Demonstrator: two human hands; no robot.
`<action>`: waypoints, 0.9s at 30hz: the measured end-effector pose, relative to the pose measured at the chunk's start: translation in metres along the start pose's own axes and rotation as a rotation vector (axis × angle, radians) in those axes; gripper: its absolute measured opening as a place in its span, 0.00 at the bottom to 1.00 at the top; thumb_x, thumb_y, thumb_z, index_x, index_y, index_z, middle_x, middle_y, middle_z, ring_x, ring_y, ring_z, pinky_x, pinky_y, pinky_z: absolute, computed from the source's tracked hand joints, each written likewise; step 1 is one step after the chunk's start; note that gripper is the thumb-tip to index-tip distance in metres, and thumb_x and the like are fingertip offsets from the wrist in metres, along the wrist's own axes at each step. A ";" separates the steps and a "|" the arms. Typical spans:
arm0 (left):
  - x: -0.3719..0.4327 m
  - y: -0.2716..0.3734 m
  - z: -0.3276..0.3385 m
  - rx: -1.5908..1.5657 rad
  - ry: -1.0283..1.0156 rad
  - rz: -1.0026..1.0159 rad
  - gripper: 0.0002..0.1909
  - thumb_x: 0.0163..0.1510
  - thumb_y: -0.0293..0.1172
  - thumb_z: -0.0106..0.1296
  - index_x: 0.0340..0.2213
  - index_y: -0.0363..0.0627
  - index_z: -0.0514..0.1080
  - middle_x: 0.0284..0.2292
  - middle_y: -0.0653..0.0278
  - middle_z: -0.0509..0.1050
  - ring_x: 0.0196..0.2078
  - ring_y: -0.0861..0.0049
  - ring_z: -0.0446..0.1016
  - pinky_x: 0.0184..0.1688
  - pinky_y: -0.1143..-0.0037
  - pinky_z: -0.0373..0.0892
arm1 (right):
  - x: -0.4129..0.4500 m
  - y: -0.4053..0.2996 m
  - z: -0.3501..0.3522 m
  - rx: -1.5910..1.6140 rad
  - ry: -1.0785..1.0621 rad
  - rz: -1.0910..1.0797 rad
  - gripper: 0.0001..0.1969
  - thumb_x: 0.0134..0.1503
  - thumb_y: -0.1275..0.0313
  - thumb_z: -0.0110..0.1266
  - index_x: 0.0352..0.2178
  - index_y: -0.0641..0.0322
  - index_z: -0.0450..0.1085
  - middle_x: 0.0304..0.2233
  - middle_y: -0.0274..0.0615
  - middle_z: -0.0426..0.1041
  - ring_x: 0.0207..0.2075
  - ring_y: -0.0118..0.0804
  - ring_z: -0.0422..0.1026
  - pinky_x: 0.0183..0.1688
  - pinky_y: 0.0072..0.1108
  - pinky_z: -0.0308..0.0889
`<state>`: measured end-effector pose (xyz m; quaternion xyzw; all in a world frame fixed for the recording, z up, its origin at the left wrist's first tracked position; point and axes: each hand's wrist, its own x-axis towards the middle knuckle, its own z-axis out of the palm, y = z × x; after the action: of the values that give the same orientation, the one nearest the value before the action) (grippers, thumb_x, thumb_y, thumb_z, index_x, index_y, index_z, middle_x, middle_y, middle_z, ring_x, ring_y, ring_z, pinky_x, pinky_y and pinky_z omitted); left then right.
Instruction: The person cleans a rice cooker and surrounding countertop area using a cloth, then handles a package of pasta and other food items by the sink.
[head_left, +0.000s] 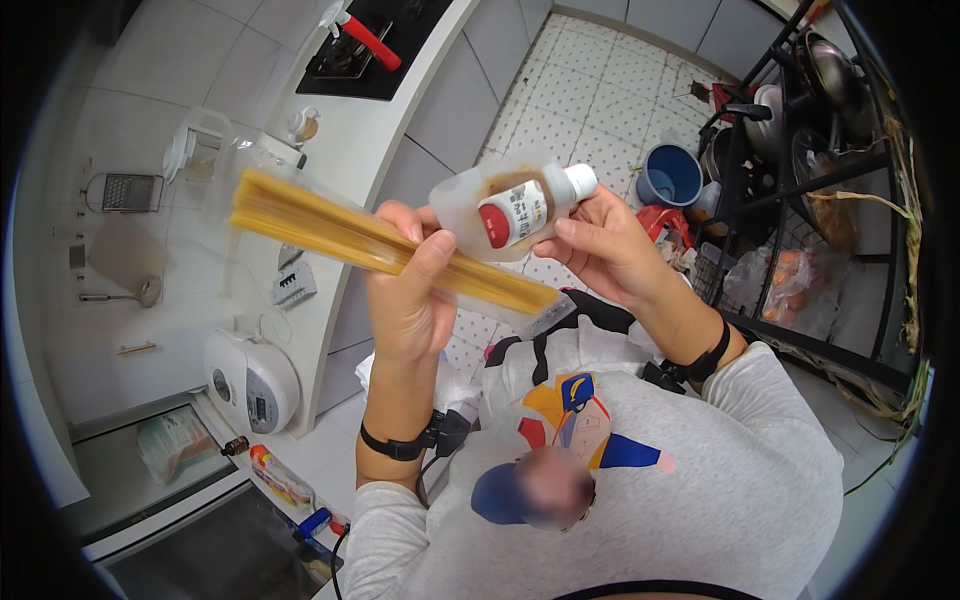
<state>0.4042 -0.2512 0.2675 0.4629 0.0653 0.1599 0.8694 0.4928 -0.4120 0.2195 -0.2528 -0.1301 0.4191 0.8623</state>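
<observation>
My left hand (412, 289) grips a clear packet of long dry spaghetti (337, 236) near its middle, thumb on top. The packet slants across in front of my chest. My right hand (607, 244) holds a translucent sauce pouch or bottle (514, 214) by its white-capped end, with the cap (581, 181) towards the right. The container bears a white and red label with writing, and brown sauce shows inside it. Its far end lies close by my left fingers; whether they touch it is unclear. Both things are up in the air above the floor.
To the left runs a white counter (367, 150) with a gas hob (352, 56), a red-handled item (371, 43), a small jar (303, 125) and a rice cooker (251, 379). On the right, a black rack (802, 315) carries pans and bagged eggs. A blue bucket (670, 176) stands beside it.
</observation>
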 end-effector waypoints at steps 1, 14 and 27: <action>-0.001 0.001 0.001 -0.022 -0.021 -0.007 0.12 0.44 0.17 0.46 0.26 0.47 0.56 0.35 0.54 0.67 0.38 0.73 0.65 0.43 0.73 0.61 | 0.000 0.000 -0.001 0.003 0.000 0.002 0.19 0.50 0.77 0.47 0.44 0.64 0.54 0.39 0.41 0.62 0.41 0.31 0.65 0.43 0.21 0.66; -0.009 -0.005 0.017 0.201 -0.032 0.178 0.11 0.43 0.17 0.46 0.26 0.46 0.57 0.33 0.56 0.66 0.39 0.71 0.66 0.47 0.71 0.59 | -0.006 -0.021 0.006 -0.939 -0.186 -1.006 0.07 0.35 0.82 0.57 0.19 0.59 0.70 0.25 0.35 0.58 0.34 0.36 0.64 0.37 0.24 0.61; -0.018 0.009 0.024 0.135 0.001 0.088 0.11 0.42 0.18 0.48 0.25 0.44 0.58 0.27 0.60 0.67 0.30 0.84 0.64 0.33 0.82 0.60 | -0.024 -0.021 0.016 -1.327 -0.157 -1.332 0.11 0.30 0.76 0.61 0.21 0.51 0.72 0.22 0.30 0.56 0.31 0.31 0.62 0.28 0.14 0.60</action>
<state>0.3920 -0.2715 0.2877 0.5230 0.0559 0.1935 0.8282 0.4849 -0.4363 0.2440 -0.5365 -0.5177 -0.3039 0.5932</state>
